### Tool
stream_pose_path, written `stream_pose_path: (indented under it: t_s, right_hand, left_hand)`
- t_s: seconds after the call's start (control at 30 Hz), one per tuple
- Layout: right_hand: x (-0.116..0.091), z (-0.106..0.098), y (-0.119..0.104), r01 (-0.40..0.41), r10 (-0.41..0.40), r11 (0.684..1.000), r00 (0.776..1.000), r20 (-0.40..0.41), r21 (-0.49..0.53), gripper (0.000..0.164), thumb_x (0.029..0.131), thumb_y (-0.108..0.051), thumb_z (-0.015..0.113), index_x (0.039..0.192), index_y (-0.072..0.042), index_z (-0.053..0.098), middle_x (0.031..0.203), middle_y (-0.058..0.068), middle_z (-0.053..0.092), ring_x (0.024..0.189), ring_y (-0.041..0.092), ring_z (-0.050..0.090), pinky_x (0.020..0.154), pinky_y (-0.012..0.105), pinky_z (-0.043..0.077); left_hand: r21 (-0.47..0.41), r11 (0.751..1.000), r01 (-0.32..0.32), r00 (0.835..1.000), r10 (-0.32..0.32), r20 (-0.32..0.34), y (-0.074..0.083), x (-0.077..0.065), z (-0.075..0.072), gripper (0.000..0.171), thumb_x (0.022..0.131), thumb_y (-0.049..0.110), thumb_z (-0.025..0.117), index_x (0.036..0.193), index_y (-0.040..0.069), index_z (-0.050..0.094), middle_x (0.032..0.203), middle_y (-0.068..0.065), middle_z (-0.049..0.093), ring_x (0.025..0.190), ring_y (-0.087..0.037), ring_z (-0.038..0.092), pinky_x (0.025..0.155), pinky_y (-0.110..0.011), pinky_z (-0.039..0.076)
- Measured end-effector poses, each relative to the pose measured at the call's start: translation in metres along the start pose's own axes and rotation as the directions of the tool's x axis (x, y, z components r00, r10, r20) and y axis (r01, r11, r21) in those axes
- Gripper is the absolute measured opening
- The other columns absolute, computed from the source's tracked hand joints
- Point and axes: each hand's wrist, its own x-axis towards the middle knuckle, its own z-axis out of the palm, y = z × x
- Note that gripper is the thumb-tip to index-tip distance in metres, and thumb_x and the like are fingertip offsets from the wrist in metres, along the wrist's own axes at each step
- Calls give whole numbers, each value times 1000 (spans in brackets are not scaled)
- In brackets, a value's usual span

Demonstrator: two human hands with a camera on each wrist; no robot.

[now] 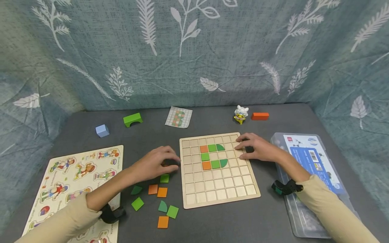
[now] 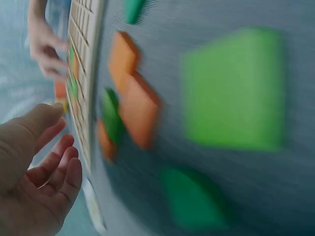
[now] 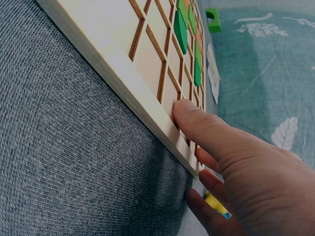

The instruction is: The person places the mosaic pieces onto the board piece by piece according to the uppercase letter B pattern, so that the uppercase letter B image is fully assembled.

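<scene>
A wooden grid board lies in the middle of the table. Set in its cells are orange squares, light green squares and dark green quarter-circle tiles. My left hand hovers by the board's left edge, fingers loosely bent; the left wrist view shows nothing between thumb and fingers. Below it lie loose tiles, among them an orange square, a green square and a quarter circle. At the board's upper right edge, my right hand rests its spread fingertips, the thumb over the rim cells.
Left lies a wooden picture puzzle under my left forearm; right, a clear plastic case under my right. Along the back are a blue block, green arch, pattern card, small figurine and red block.
</scene>
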Motion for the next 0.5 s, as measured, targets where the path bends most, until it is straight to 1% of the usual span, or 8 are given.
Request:
stream_pose_path:
  t_s: [0.07, 0.13, 0.23, 0.33, 0.5]
  right_hand:
    - [0, 0, 0, -5, 5, 1000, 1000, 2, 5, 36, 82, -21, 77, 116, -9, 71, 132, 18, 55, 122, 37, 50, 96, 55, 43]
    - [0, -1, -1, -6, 6, 1000, 1000, 6, 5, 37, 82, -21, 77, 116, -9, 71, 132, 18, 55, 122, 37, 50, 97, 55, 43]
    - [0, -2, -1, -10, 10, 1000, 1000, 7, 6, 37, 83, -21, 76, 117, -9, 71, 132, 18, 55, 123, 37, 49, 97, 56, 42]
    - [0, -2, -1, -15, 15, 1000, 1000, 5, 7, 37, 83, -22, 76, 117, -9, 71, 133, 18, 55, 123, 38, 49, 97, 56, 42]
    - [0, -1, -1, -1, 1, 1000, 1000, -3, 1, 36, 83, -22, 76, 116, -10, 71, 131, 18, 55, 122, 39, 50, 96, 56, 43]
  left_hand:
    - [-33, 998, 46, 999, -46, -5, -9, -15, -3, 20, 88, 18, 71, 108, 16, 73, 102, 1, 64, 84, -13, 56, 71, -26, 45]
    - [-55, 996, 76, 997, -76, -2, -15, -28, -3, 21, 88, 17, 71, 109, 16, 73, 103, 2, 64, 84, -12, 56, 70, -25, 46]
    - [-64, 994, 92, 996, -92, 2, -18, -43, -1, 21, 89, 16, 70, 110, 17, 72, 105, 1, 64, 85, -10, 56, 70, -25, 46]
    - [-53, 995, 90, 996, -90, -2, -18, -50, 0, 20, 90, 16, 69, 109, 19, 72, 107, 2, 63, 87, -10, 57, 71, -26, 47]
    - [-22, 996, 88, 996, -89, -24, -18, -53, 3, 19, 89, 15, 69, 108, 20, 72, 108, 4, 61, 95, -12, 58, 79, -30, 49]
